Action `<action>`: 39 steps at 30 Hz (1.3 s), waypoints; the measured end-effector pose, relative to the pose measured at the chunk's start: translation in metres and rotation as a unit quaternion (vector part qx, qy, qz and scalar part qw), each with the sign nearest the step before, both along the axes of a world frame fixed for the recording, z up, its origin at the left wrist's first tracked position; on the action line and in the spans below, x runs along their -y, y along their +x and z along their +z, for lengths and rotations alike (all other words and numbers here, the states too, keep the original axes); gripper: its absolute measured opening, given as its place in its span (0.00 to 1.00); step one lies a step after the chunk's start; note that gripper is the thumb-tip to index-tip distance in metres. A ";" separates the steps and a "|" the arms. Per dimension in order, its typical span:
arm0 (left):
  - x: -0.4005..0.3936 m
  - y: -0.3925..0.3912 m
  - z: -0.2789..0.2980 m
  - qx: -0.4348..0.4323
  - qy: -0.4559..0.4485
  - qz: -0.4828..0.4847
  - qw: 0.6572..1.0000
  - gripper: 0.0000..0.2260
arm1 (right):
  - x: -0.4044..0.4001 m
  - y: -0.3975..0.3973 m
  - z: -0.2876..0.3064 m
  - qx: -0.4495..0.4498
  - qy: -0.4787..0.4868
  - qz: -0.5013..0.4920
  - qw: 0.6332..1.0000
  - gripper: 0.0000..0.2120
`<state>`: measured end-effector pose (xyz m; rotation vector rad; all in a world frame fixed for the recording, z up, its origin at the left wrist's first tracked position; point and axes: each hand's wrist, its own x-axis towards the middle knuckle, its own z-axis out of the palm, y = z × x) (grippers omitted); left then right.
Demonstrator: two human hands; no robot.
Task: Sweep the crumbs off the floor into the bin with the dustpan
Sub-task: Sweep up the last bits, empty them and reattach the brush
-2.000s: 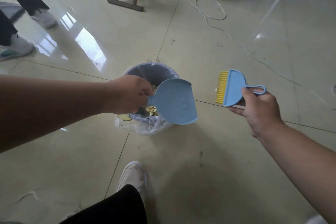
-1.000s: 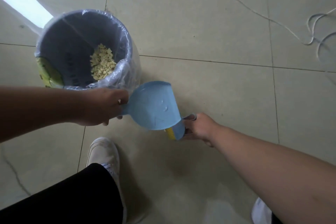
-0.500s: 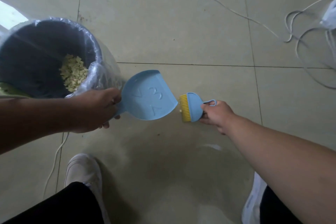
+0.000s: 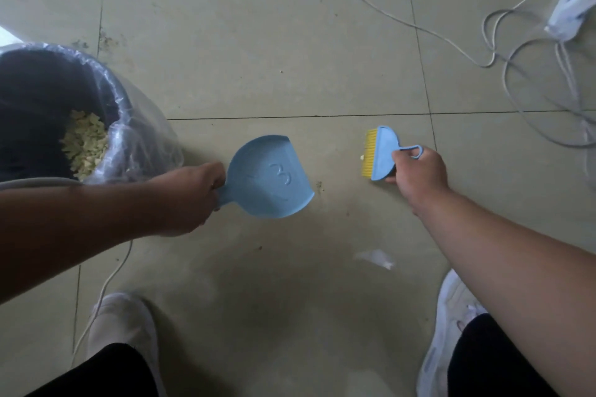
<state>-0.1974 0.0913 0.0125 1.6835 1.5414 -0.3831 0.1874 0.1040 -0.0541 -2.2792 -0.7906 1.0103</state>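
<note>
Left hand [image 4: 190,193] grips dustpan [image 4: 269,179] handle, pan empty, low over floor [image 4: 258,58]. Right hand [image 4: 419,176] grips brush [image 4: 380,153]. Bin [image 4: 135,126] holds crumbs [image 4: 85,147]. Next likely: sweep stray speck [image 4: 319,185] into pan.

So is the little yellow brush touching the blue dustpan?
Apart. The head view shows bare floor tile between the brush bristles and the dustpan front edge; the right hand and left hand hold them separately.

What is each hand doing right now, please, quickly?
Left hand: closed around the handle of the blue dustpan.
Right hand: closed on the handle of the small brush.
</note>
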 end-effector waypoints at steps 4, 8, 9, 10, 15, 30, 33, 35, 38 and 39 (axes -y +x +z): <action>-0.013 0.022 -0.026 -0.041 0.026 -0.045 0.998 0.03 | 0.001 0.008 0.003 0.070 -0.018 0.057 0.996 0.10; -0.024 0.041 -0.043 -0.080 0.027 -0.089 0.992 0.02 | 0.006 0.003 0.000 0.096 -0.018 0.090 0.991 0.08; -0.027 0.046 -0.046 -0.087 0.023 -0.091 0.992 0.02 | 0.007 0.002 -0.001 0.096 -0.021 0.096 0.990 0.08; -0.029 0.052 -0.050 -0.092 0.016 -0.088 0.992 0.03 | 0.008 0.001 -0.002 0.095 -0.023 0.101 0.990 0.08; -0.037 0.088 -0.070 -0.107 -0.009 -0.099 0.989 0.09 | 0.005 -0.002 -0.004 0.089 -0.025 0.104 0.990 0.08; -0.121 0.088 -0.074 -0.175 0.023 -0.309 0.935 0.08 | 0.001 -0.004 -0.007 0.101 -0.009 0.151 0.983 0.09; -0.124 0.079 -0.075 -0.208 0.028 -0.351 0.913 0.09 | 0.004 -0.007 -0.007 0.095 -0.008 0.167 0.981 0.09; -0.125 0.069 -0.078 -0.224 0.039 -0.357 0.906 0.09 | 0.006 -0.009 -0.008 0.091 -0.006 0.174 0.980 0.09; -0.127 0.059 -0.081 -0.232 0.068 -0.341 0.909 0.09 | 0.009 -0.013 -0.011 0.088 -0.004 0.181 0.979 0.09; -0.128 0.057 -0.080 -0.232 0.074 -0.332 0.911 0.09 | 0.011 -0.013 -0.011 0.085 -0.003 0.184 0.979 0.10</action>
